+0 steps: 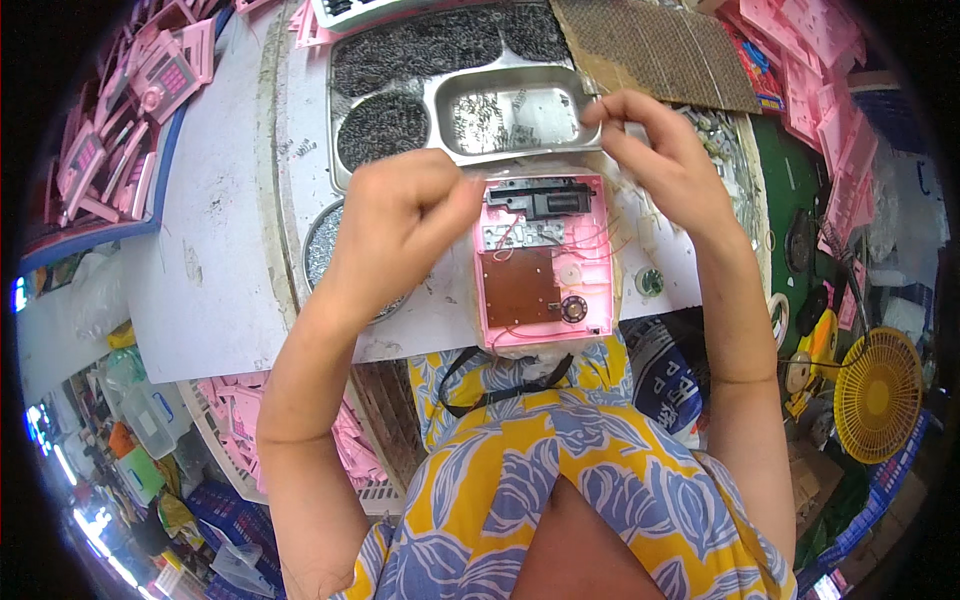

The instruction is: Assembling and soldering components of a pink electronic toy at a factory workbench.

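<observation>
Head view showed a pink casing (590,262) on the near side of a steel tray (433,110). Left hand (400,225) curled fist-like before the tray; right hand (665,160), well apart, bent loosely at its right rim; whether either gripped anything was unclear.

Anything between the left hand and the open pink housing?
Nothing visible. The curled, blurred left hand is at the upper left edge of the pink housing in this view; whether it touches can't be told. The metal tray sits beyond the housing, not between.
</observation>
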The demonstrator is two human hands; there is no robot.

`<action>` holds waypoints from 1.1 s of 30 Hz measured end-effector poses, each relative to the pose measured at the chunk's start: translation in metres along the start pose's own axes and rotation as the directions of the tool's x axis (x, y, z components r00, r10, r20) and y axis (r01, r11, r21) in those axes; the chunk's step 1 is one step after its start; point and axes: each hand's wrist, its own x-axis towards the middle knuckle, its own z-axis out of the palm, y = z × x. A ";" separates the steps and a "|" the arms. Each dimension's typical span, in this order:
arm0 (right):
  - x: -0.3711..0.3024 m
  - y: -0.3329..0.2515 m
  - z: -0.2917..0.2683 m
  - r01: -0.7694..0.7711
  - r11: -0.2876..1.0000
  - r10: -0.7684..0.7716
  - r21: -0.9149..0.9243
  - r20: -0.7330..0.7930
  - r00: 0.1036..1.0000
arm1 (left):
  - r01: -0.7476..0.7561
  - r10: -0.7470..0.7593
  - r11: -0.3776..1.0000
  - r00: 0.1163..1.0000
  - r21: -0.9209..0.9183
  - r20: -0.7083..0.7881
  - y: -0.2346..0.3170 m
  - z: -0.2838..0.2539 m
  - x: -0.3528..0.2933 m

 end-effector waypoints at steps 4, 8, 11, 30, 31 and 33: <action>-0.065 -0.016 0.003 -0.193 0.908 0.191 0.371 0.043 0.981 | 0.226 -0.184 0.937 0.968 -0.267 0.173 0.026 0.009 -0.043; -0.098 -0.019 0.036 -0.131 0.809 0.202 0.573 -0.063 0.977 | 0.545 -0.421 0.601 0.838 -0.584 0.348 0.036 0.051 -0.070; -0.107 -0.018 0.048 0.025 0.961 0.051 0.277 -0.265 0.963 | 0.640 -0.437 0.351 0.758 -0.684 0.484 0.044 0.067 -0.076; -0.108 -0.025 0.050 0.385 0.912 -0.387 -0.142 0.012 0.922 | 0.722 -0.347 0.168 0.680 -0.671 0.646 0.044 0.070 -0.089; -0.117 -0.023 0.044 0.402 0.895 -0.401 -0.194 0.048 0.915 | 0.732 -0.378 0.158 0.665 -0.663 0.645 0.043 0.070 -0.091; -0.135 -0.026 0.033 0.344 0.904 -0.322 -0.252 0.127 0.938 | 0.752 -0.409 0.150 0.639 -0.642 0.652 0.041 0.071 -0.095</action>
